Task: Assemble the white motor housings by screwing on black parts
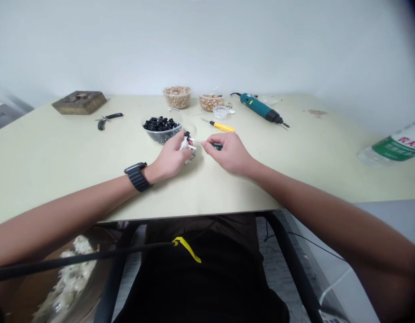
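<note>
My left hand [172,157], with a black watch on its wrist, is closed round a small white part [187,146] with a black piece [187,134] at its top. A green-handled screwdriver [216,146] is pinched in my right hand [229,153]. Its thin metal shaft points left and reaches the black piece; whether it touches cannot be made out. Just behind my left hand stands a clear bowl [160,137] of small black parts [160,124]. A second screwdriver, with a yellow handle [224,127], lies behind my right hand.
Two clear tubs [177,99] [210,103] of small tan pieces stand at the back beside a little lid [221,112]. A teal rotary tool [261,109] lies right of them. Pliers [108,120] and a wooden block [80,103] are left. A water bottle [395,146] lies right.
</note>
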A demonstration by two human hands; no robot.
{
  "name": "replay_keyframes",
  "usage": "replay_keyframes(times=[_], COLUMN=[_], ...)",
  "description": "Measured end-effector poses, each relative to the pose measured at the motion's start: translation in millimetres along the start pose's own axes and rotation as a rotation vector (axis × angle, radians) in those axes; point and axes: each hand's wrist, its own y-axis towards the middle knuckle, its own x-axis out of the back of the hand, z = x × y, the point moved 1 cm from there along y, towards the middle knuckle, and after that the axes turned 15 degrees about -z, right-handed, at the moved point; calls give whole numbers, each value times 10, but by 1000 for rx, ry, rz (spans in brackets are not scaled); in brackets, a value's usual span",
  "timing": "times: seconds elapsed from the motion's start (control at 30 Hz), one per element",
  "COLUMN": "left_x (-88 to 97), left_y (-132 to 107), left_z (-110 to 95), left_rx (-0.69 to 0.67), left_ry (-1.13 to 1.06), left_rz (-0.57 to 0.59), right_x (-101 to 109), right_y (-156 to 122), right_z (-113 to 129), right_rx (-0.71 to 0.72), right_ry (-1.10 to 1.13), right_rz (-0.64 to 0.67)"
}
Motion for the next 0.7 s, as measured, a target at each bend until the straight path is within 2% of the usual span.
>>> replay_keyframes(times=[0.1, 0.23, 0.3, 0.4, 0.6, 0.7], left_x=[-3, 2, 8, 12, 10, 5], left_y=[0, 2, 5, 15, 37, 43], left_z=[-6, -19, -18, -13, -45, -66], left_rx=[-19, -20, -13, -1, 108, 166], left_ry=[13, -11, -7, 3, -76, -109], left_rz=[-1, -10, -2, 18, 57, 36], right_x=[-19, -55, -49, 3, 73, 46], right_y=[5, 0, 18, 82, 123, 68], right_z=[-43, -104, -114, -104, -65, -40], right_rx=[-90, -306, -356, -276, 65, 198], right_ry=[59, 202, 220, 140, -36, -199], right_rz=[43, 100, 132, 150, 26, 24])
